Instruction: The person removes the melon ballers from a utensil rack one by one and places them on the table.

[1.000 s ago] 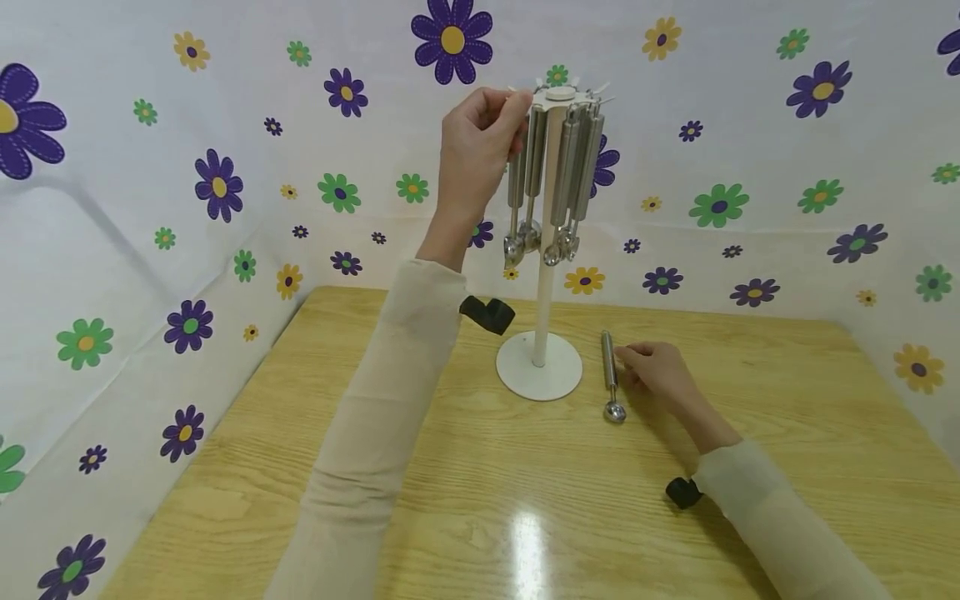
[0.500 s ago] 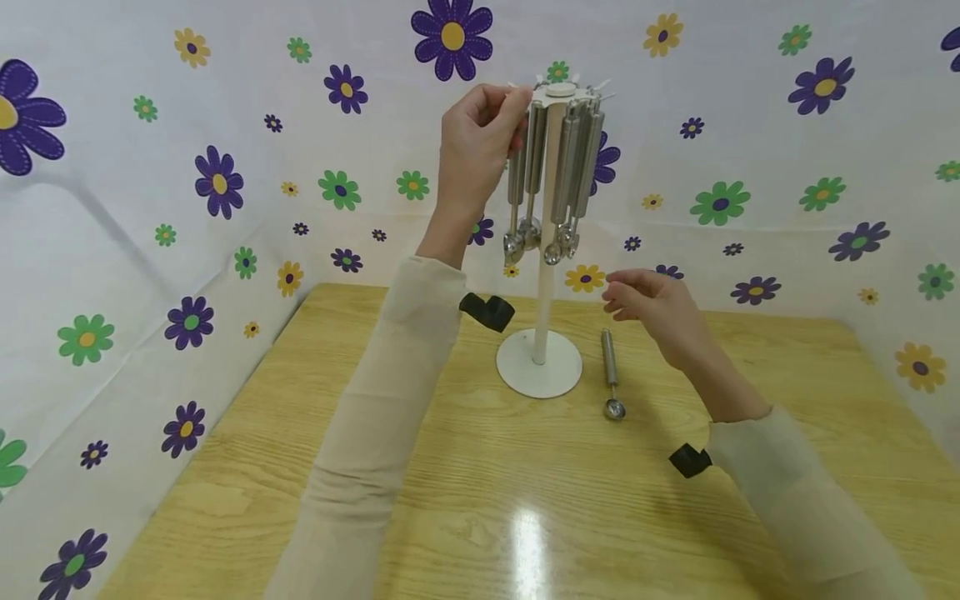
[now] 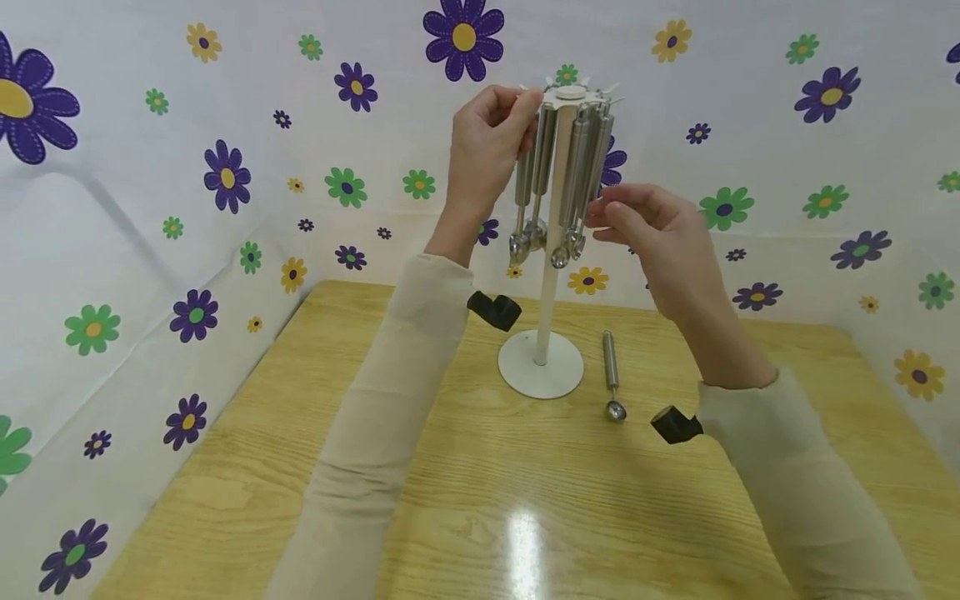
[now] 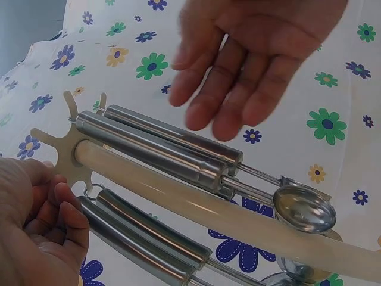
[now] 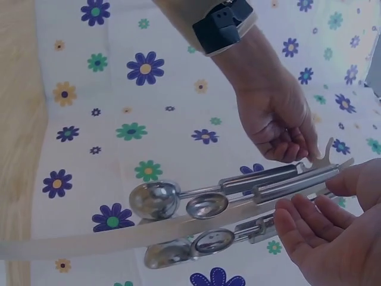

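A white utensil rack (image 3: 551, 300) with a round base stands upright on the table. Steel-handled scoops and spoons (image 3: 580, 167) hang from its hooked top. My left hand (image 3: 483, 154) pinches a hook at the rack's left side, seen close up in the left wrist view. To the right of the hanging utensils, my right hand (image 3: 663, 242) is raised with loosely bent fingers and holds nothing. In the right wrist view its fingers lie close to the handles; whether they touch cannot be told. One melon baller (image 3: 611, 367) lies on the table, right of the base.
The wood-grain table (image 3: 450, 500) reaches back to a white cloth (image 3: 375, 167) printed with flowers, which also rises along both sides. Each wrist carries a small black camera mount (image 3: 677, 425).
My right hand has left the melon baller on the table and risen to the hanging utensils. The left hand keeps its place at the rack's top.
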Demonstrator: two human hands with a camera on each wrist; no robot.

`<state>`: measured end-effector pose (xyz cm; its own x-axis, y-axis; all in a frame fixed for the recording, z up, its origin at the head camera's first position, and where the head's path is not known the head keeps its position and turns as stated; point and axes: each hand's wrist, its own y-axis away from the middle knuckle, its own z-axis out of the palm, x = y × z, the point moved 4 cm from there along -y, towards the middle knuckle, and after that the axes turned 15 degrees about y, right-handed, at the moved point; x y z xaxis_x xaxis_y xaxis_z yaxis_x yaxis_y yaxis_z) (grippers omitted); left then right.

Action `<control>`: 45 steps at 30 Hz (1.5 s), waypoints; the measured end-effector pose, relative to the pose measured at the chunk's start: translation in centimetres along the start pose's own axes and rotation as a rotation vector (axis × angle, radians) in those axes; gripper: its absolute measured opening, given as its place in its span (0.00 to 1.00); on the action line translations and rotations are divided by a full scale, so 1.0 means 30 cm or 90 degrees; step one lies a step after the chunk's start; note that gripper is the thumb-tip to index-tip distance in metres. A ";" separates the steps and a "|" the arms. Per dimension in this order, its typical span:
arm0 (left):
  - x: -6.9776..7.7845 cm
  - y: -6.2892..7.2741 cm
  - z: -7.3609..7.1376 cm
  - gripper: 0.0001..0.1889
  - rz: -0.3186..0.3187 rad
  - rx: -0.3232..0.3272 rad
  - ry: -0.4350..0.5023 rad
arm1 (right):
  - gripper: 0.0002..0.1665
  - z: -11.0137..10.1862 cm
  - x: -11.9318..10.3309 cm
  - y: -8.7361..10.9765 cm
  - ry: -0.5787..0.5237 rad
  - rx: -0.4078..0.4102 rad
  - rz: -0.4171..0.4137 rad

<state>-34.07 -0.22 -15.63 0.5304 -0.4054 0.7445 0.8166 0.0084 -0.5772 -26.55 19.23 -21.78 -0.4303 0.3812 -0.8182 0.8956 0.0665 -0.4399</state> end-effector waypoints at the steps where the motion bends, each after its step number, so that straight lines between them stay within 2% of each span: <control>1: 0.000 0.000 0.001 0.06 0.001 -0.001 -0.002 | 0.17 0.000 -0.015 -0.006 -0.011 0.008 -0.009; 4: 0.002 -0.001 0.002 0.06 0.002 -0.001 -0.005 | 0.17 0.004 -0.050 -0.023 -0.007 0.030 -0.027; 10: 0.003 0.000 0.002 0.06 0.006 -0.001 -0.010 | 0.18 0.028 -0.078 -0.049 -0.020 0.040 -0.014; 17: 0.000 0.004 -0.004 0.06 0.002 0.002 -0.018 | 0.23 0.086 -0.065 -0.076 -0.052 0.007 -0.021; 23: 0.003 0.003 -0.003 0.06 0.004 0.000 -0.011 | 0.22 0.121 -0.063 -0.086 -0.037 -0.020 -0.038; 26: 0.004 0.002 -0.003 0.06 0.003 -0.001 -0.012 | 0.20 0.123 -0.072 -0.083 -0.073 -0.051 -0.034; 30: 0.001 0.000 0.002 0.06 0.002 -0.001 -0.013 | 0.16 0.107 -0.090 -0.064 -0.124 -0.091 -0.008; 33: 0.003 0.000 -0.002 0.06 0.004 0.000 -0.013 | 0.16 0.087 -0.100 -0.052 -0.131 -0.102 0.001; 36: 0.002 0.001 -0.004 0.06 0.006 -0.001 -0.015 | 0.17 0.055 -0.102 -0.043 -0.107 -0.108 0.000; 43: 0.001 0.000 -0.004 0.06 0.005 -0.004 -0.009 | 0.21 -0.012 -0.100 -0.021 0.019 -0.108 0.002; 45: 0.001 -0.001 -0.003 0.06 0.004 -0.006 -0.006 | 0.22 -0.022 -0.087 -0.014 0.006 -0.111 0.013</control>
<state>-34.09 -0.32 -15.60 0.5383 -0.3964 0.7437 0.8108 0.0029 -0.5854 -25.72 18.84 -19.22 -0.4116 0.3925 -0.8225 0.9105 0.2168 -0.3522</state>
